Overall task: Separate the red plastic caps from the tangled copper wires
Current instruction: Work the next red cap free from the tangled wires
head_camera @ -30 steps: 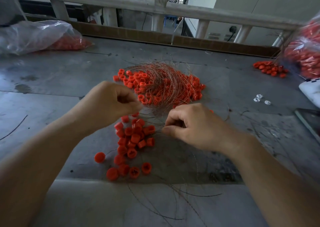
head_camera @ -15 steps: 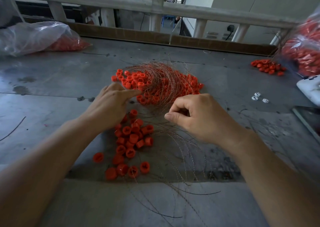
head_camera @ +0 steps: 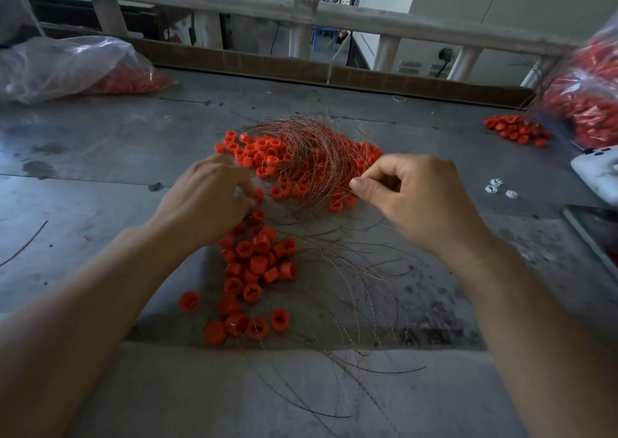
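A tangle of thin copper wires (head_camera: 314, 156) lies over a heap of red plastic caps (head_camera: 261, 155) at the middle of the grey table (head_camera: 100, 156). Nearer to me sits a separate pile of loose red caps (head_camera: 254, 263), and loose wires (head_camera: 354, 304) fan out beside it. My left hand (head_camera: 204, 203) has its fingers curled at the heap's left edge, pinching a red cap (head_camera: 259, 194). My right hand (head_camera: 411, 197) pinches a wire strand at the tangle's right side with thumb and forefinger.
A clear bag with red caps (head_camera: 77, 66) lies at the back left. Another full bag (head_camera: 588, 93) stands at the right, with a small cap pile (head_camera: 515, 130) before it. White bits (head_camera: 498, 188), a white device (head_camera: 598, 170) and a dark tablet (head_camera: 598, 233) sit right. A railing (head_camera: 301, 6) runs behind.
Both hands moved away from me to the tangle. The left hand reached to the heap's left edge and closed on a cap; the right rose to the tangle's right side.
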Demonstrator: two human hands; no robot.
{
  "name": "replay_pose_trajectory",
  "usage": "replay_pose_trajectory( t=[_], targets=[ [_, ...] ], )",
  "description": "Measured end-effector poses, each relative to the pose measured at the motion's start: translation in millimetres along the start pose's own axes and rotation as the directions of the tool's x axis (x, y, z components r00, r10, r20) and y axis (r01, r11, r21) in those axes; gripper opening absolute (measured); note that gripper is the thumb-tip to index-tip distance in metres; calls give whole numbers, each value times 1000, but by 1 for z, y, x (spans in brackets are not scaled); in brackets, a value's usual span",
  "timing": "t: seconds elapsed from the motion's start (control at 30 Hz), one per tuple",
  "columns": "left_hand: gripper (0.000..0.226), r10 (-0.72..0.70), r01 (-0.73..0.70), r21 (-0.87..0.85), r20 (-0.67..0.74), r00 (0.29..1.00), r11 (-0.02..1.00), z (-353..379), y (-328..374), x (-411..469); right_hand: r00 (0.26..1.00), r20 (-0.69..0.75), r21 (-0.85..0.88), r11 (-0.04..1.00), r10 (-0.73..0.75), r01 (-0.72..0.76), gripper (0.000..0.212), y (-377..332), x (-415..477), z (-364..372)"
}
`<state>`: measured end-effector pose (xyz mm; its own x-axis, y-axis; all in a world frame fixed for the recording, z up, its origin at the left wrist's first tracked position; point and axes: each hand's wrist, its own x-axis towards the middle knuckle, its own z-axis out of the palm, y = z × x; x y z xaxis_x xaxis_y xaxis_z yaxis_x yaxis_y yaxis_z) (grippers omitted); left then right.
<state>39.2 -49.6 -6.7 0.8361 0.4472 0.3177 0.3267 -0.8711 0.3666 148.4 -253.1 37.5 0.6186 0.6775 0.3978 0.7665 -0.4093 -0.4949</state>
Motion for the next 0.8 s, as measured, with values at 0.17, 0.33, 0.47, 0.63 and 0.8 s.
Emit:
replay_pose_trajectory(
  t=[0.17, 0.33, 0.47, 0.63, 0.8],
  targets=[
    [20, -11, 11, -36, -13, 1000, 999, -1, 2, 1, 999, -37, 9, 999, 34, -34, 17, 3, 1, -2],
    [23, 1, 0, -59, 16, 1000, 998, 0, 4, 0, 998, -46, 14, 999, 43, -43, 16, 2, 1, -3],
    [14, -45, 42, -79, -38, 998, 996, -7, 5, 1, 991, -113, 17, 997, 71, -69, 17, 6, 5, -4],
    [19, -109, 77, -267, -107, 988, 961, -24, 16, -7, 988, -67, -71, 987, 140, -145, 18, 18, 9, -3],
    [28, -30, -18, -402, -113, 993, 916, -31, 32, -20, 968, 125, -131, 971, 217, -201, 20, 22, 8, 8]
  ],
)
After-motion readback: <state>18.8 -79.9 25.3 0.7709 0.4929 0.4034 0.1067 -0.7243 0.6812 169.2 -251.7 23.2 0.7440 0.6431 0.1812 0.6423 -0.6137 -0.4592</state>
